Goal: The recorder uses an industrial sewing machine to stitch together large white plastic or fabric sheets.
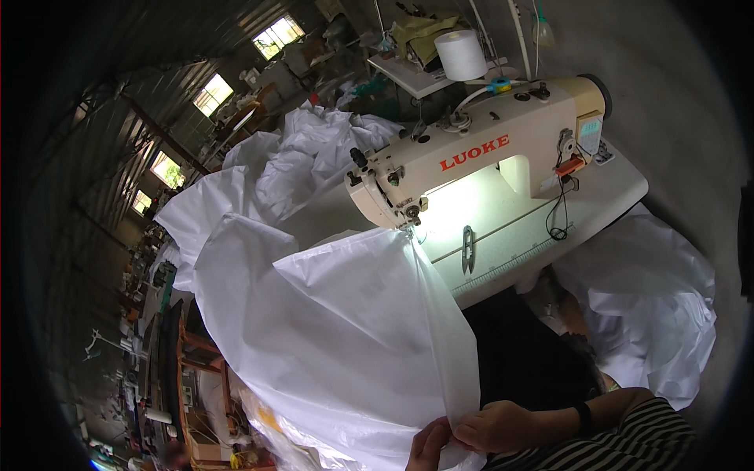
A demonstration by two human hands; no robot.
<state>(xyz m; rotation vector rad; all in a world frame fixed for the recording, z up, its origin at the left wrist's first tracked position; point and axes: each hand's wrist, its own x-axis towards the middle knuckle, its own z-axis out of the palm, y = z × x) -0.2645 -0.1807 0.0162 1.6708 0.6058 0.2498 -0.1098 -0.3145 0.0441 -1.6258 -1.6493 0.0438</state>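
A large sheet of white fabric (345,314) runs from under the needle area of the sewing machine (479,149) down toward me. Its near edge is pinched by my right hand (493,426), with fingers closed. Right beside it, my left hand (430,444) also has its fingers closed on the same edge, close to the picture's bottom. The two hands almost touch. A lamp lights the machine bed, where small thread snips (468,250) lie right of the needle. Where exactly the needle meets the cloth is too small to tell.
More white cloth (314,149) is heaped behind the machine's head, and another white pile (652,298) hangs at the right below the table. A white thread cone (460,55) stands behind the machine. A black cord (559,228) dangles onto the bed. Workshop clutter fills the left.
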